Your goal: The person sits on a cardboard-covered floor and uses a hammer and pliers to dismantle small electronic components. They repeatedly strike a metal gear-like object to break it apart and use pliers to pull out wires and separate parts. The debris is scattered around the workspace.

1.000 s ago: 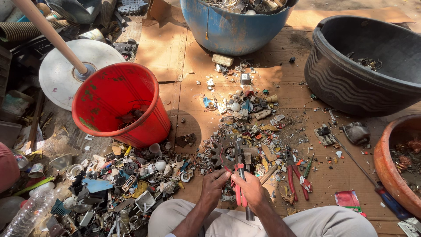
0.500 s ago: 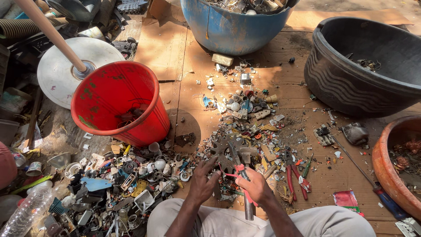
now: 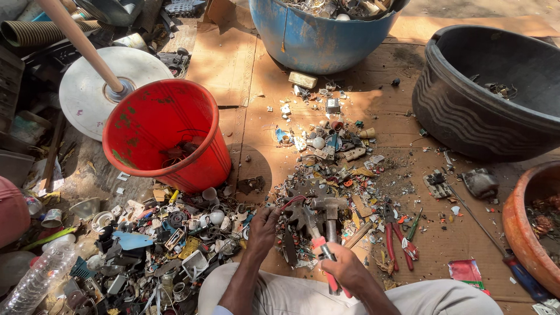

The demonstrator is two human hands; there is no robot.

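The right hand has its fingers closed around red-handled pliers. The left hand pinches a small scrap piece with a red wire, just left of the plier tips, above a hammer.

A bucket stands far left of the hands, a scrap heap near left below it. Two tubs sit far: one centre, one right. Pliers lie right of the hammer, a bowl at the right edge
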